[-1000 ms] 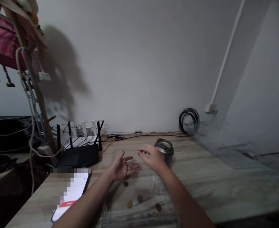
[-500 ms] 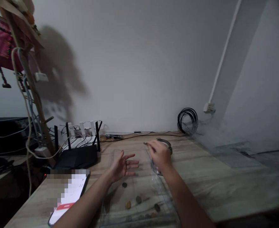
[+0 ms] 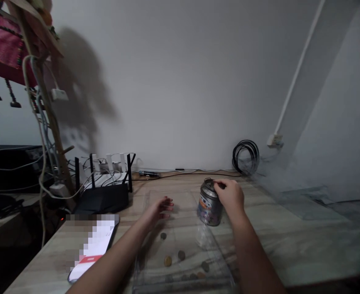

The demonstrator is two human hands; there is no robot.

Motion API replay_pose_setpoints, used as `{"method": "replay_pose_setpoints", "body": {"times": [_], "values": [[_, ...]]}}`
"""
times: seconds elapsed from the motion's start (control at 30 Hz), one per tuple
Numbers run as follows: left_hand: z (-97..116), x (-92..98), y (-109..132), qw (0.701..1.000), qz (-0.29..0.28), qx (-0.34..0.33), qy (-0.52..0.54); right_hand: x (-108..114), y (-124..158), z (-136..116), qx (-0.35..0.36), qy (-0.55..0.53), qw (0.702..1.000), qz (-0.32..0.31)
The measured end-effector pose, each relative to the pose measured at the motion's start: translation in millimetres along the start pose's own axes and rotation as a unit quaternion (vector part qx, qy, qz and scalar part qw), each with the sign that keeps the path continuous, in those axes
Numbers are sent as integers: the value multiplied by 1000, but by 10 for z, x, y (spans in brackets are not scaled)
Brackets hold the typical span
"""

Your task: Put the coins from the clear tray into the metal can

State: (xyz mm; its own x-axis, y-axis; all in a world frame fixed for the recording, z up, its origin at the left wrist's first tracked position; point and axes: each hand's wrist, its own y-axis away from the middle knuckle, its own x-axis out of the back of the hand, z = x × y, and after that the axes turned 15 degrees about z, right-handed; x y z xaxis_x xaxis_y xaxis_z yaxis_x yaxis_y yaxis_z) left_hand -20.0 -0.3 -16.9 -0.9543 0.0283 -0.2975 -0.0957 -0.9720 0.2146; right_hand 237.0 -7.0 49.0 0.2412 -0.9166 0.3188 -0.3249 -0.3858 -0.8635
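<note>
A silver drink can (image 3: 209, 206) with a printed cartoon face stands upright on the table, its top ring raised. My right hand (image 3: 231, 196) is at the can's lid, thumb and finger pinched on a small dark coin, mostly hidden by the fingertips. To the left, my left hand (image 3: 161, 209) hovers over a clear plastic tray (image 3: 219, 253), fingers loosely apart and holding nothing. Several coins lie in the tray, among them a gold-coloured coin (image 3: 167, 261) and a dark coin (image 3: 181, 255).
A phone (image 3: 101, 241) with a lit screen lies left of my left forearm. Behind it stand a black router (image 3: 103, 199) and white devices with cables. A coil of black cable (image 3: 245, 157) leans on the wall. Clear sheets (image 3: 308, 200) lie at the right.
My right hand has moved right and back from in front of the can to its lid, uncovering the can. My left hand has turned slightly, its fingers more bunched. The view has shifted a little.
</note>
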Motion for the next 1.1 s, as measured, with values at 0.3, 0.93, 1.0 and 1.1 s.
{"method": "replay_pose_setpoints", "body": {"times": [0.3,0.93,1.0,1.1], "values": [[-54,60,116,852,3,-227,-472,-86,-55,98,-3,-22,999,-40],[54,63,367,731,-103,-192,-647,265,1071,-598,188,-157,823,-512],[76,46,384,690,-120,-199,-685,295,1066,-589,188,-170,803,-540],[85,17,426,664,-108,-223,-706,306,1082,-607,188,-183,779,-570]]}}
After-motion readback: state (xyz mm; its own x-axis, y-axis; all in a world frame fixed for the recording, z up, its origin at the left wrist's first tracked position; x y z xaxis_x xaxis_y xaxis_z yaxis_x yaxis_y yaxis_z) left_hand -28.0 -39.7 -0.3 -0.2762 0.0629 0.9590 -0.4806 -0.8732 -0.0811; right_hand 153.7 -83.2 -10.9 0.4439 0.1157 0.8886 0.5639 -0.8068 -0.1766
